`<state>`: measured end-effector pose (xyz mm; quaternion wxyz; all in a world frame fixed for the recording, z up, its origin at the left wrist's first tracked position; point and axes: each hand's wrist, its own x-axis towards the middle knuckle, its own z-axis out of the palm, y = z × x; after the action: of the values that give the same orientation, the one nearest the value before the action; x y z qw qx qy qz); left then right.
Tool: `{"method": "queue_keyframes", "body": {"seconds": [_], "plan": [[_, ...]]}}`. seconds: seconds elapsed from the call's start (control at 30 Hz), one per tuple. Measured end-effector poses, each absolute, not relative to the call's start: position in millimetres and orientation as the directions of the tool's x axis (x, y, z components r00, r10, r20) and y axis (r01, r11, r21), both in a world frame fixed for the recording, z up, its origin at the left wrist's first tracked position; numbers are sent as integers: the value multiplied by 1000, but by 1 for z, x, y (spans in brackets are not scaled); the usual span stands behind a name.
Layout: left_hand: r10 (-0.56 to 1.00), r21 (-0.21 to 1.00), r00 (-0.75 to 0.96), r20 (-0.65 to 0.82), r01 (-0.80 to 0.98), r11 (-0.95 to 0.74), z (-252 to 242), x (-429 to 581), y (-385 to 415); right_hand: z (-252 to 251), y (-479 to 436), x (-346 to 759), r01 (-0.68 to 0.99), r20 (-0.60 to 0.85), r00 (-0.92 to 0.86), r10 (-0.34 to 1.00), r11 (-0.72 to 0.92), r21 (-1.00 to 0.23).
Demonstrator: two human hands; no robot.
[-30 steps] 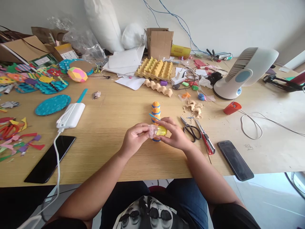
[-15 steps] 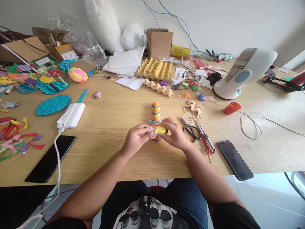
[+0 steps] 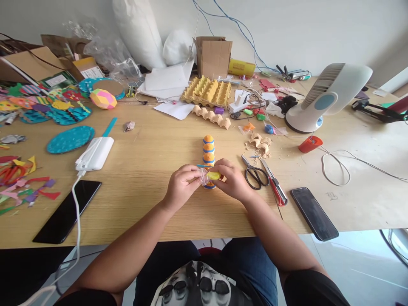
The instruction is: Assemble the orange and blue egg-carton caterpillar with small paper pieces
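Note:
My left hand pinches the clear end of a small plastic wrapper. Yellow modelling clay sits in the wrapper's other end, and my right hand is closed on that part. Both hands hover over a row of egg-carton bumps, coloured orange with blue bands, that runs away from me on the table. The row's nearer bumps are partly hidden behind my hands and the wrapper. A thin blue strip shows just beyond my fingers.
Scissors and a red utility knife lie right of my hands, with a phone farther right. A white power bank and a black tablet-like device are left. Egg trays and a fan stand behind.
The yellow clay between my hands looks slimmer and slightly turned. Both hands have stayed almost in place, still holding the wrapper.

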<state>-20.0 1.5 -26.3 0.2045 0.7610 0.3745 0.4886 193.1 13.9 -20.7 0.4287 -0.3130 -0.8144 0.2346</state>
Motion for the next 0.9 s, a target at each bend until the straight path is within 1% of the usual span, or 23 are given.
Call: {"method": "queue_keyframes", "body": {"seconds": [0.17,0.3,0.37,0.47,0.6,0.67,0.73,0.77,0.83,0.9], "plan": [[730,611,247,637,415,-674,-24,-21,0,-19,14,194,300,573,-424,701,706,-641],[695,598,291,657,359,-716,-19,-23,-1,-13,13,195,225,544,-444,712,676,-702],[664,564,320,676,355,-745,-16,-24,0,-11,13,197,180,508,-473,720,643,-745],[621,480,338,707,416,-773,-15,-25,1,-10,13,198,156,467,-486,739,599,-785],[588,394,327,740,498,-773,-15,-22,1,-11,14,196,184,488,-442,753,608,-772],[573,373,301,762,519,-769,-14,-21,0,-11,13,196,187,499,-420,758,610,-770],[585,391,251,771,537,-747,-14,-22,-1,-10,13,196,191,487,-408,772,594,-781],[607,424,209,767,545,-724,-14,-23,-1,-9,14,197,198,474,-395,787,577,-793],[671,535,87,737,532,-657,-15,-26,0,-8,15,199,206,438,-336,834,518,-830],[735,667,-27,677,445,-598,-16,-28,2,-8,16,202,158,399,-242,884,442,-883]]}}
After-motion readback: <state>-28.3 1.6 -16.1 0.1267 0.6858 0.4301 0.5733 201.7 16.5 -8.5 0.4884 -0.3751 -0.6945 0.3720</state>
